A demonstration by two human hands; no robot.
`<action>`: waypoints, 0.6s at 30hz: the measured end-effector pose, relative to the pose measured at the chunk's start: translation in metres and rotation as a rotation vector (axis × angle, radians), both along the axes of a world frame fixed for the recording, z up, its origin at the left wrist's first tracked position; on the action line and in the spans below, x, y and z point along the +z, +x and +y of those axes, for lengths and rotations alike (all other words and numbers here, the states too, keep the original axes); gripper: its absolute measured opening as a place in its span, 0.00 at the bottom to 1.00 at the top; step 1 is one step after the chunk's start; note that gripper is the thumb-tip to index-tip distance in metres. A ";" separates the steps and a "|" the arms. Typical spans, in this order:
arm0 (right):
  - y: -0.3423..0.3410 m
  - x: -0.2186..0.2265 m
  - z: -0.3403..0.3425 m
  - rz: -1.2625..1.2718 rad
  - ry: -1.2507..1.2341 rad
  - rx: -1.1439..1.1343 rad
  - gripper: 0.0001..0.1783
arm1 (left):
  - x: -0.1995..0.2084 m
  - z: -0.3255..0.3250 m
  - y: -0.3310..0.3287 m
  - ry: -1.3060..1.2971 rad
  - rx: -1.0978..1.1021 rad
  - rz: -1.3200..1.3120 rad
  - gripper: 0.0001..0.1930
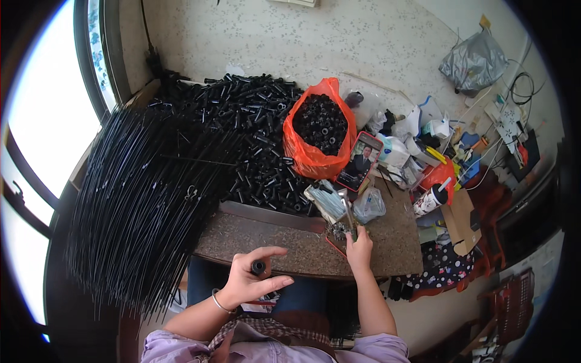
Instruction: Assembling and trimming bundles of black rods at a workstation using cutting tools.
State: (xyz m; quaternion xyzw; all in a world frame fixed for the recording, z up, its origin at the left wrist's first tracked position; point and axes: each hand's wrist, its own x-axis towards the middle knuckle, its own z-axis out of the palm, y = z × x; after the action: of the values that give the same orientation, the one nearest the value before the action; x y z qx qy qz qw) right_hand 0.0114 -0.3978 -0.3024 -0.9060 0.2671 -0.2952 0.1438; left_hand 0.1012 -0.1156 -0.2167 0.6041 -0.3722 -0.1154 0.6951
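Observation:
In front of my body, my left hand (pixel 247 277) has its lower fingers curled round a short black tube (pixel 258 266), whose round hollow end faces up. Its thumb and index finger are stretched apart. At the right of the worktop, my right hand (pixel 359 249) is closed on the handle of a slim metal hand tool (pixel 349 213); its exact kind is unclear. The tool's far end lies over a small box of thin pale-blue strips (pixel 327 199). Small metal bits (pixel 338 230) lie beside it. A large heap of black tubes (pixel 260 109) covers the back.
Long thin black rods (pixel 139 206) spread over the left side and overhang the edge. An orange bag (pixel 302 154) holds small black rings. A phone (pixel 359 162) leans against it. A metal strip (pixel 272 218) borders the heap. Clutter and a patterned cup (pixel 431 199) stand right.

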 end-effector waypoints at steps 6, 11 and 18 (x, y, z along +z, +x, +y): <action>-0.011 0.094 0.106 -0.633 1.449 0.463 0.14 | 0.011 -0.013 -0.017 0.055 -0.103 -0.066 0.26; -0.029 0.109 0.170 -0.714 1.441 0.658 0.16 | 0.026 -0.011 -0.037 -0.064 -0.001 -0.112 0.31; -0.036 0.114 0.184 -0.676 1.398 0.747 0.17 | 0.028 0.007 -0.046 -0.058 0.038 -0.149 0.34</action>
State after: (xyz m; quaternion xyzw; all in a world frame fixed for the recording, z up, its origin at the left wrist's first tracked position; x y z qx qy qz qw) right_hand -0.0249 -0.2139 -0.1884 -0.5015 0.0150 -0.2504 0.8280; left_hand 0.0553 -0.1082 -0.1883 0.5976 -0.4145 -0.0464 0.6848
